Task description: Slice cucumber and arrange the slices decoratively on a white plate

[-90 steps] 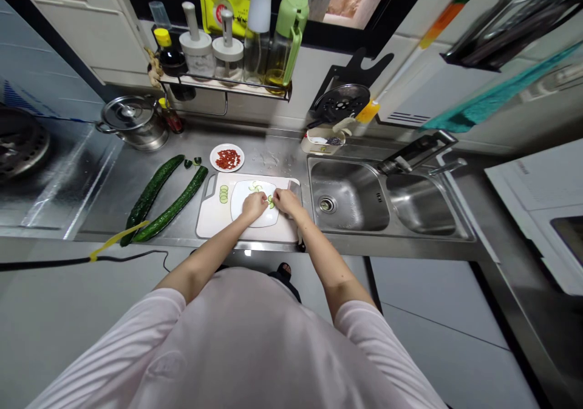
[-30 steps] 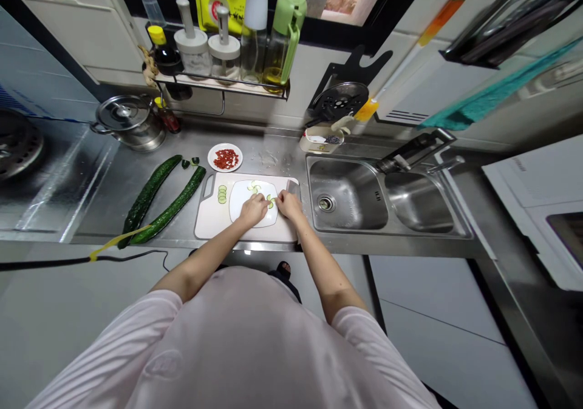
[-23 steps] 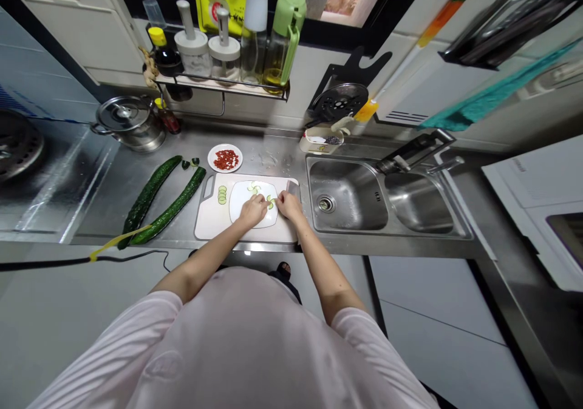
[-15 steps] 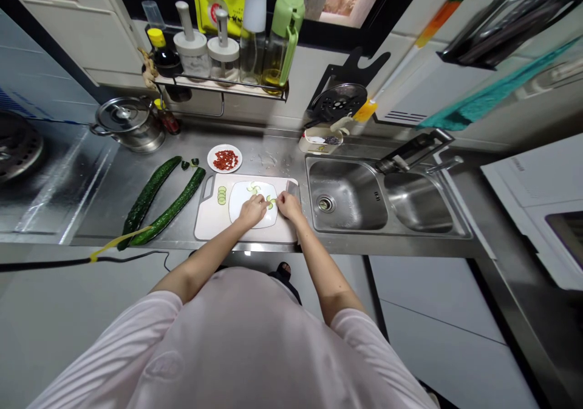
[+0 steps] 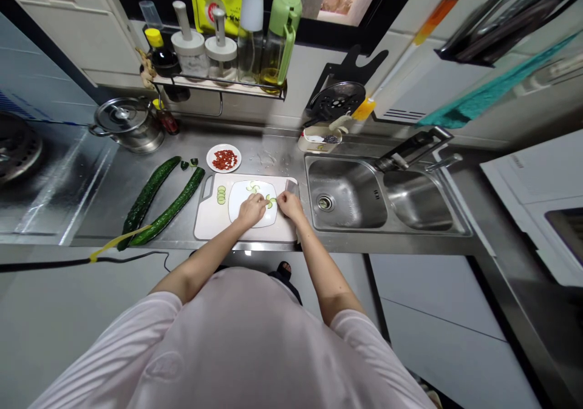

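A white square plate [image 5: 241, 192] lies on a pale cutting board [image 5: 212, 222]. Thin cucumber slices [image 5: 252, 186] are laid near the plate's far edge, and more pieces [image 5: 270, 202] sit at its right side. My left hand [image 5: 253, 209] is over the plate, its fingers bent together at those right-side pieces; whatever they pinch is too small to name. At the plate's right edge my right hand [image 5: 288, 204] has its fingertips pressed together beside the same pieces. A short row of cucumber slices [image 5: 221, 195] rests on the board's left part. Behind my right hand a knife blade [image 5: 292, 186] shows partly.
Two whole cucumbers [image 5: 150, 193] lie left of the board, with cut ends [image 5: 194, 162] beyond them. A dish of red pieces [image 5: 223, 158] stands behind the board. The sink [image 5: 348, 193] is at the right, a steel pot [image 5: 127, 124] at the back left.
My hands have stayed at the right side of the plate with only slight finger movement. The cucumber pieces there look a little shifted. The whole view has moved very slightly.
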The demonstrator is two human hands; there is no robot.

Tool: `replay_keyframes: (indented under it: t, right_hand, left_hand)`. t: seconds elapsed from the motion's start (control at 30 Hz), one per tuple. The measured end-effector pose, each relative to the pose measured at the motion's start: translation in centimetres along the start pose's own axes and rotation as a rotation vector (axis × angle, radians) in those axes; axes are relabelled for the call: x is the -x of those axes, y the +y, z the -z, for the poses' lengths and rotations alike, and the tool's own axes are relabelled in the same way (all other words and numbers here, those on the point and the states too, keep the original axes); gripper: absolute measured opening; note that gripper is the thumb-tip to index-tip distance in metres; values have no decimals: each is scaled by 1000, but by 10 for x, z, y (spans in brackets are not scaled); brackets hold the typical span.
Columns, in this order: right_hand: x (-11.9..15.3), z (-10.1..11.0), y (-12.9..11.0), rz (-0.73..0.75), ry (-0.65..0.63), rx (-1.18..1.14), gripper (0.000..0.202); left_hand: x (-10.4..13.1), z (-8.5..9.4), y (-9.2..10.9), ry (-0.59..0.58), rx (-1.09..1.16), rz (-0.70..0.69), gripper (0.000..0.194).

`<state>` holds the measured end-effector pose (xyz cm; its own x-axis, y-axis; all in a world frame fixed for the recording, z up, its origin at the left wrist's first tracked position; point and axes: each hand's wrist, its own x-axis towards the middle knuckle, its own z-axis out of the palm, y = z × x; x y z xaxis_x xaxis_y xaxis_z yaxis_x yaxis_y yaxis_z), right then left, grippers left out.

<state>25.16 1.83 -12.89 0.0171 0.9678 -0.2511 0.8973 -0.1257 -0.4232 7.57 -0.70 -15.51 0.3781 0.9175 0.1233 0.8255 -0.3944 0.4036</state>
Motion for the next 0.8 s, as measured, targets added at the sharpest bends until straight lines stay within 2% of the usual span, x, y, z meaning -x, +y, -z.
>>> replay_keyframes:
  t: [0.37,0.8]
  right_hand:
    - [-2,-10,2,7,18,-39,19]
    - [10,-5,-1,-25,41,-54,25]
  left_hand:
    - [0,-1,-2,-69,-52,-14,35]
    - [-3,3,-2,-77,-62,-47,34]
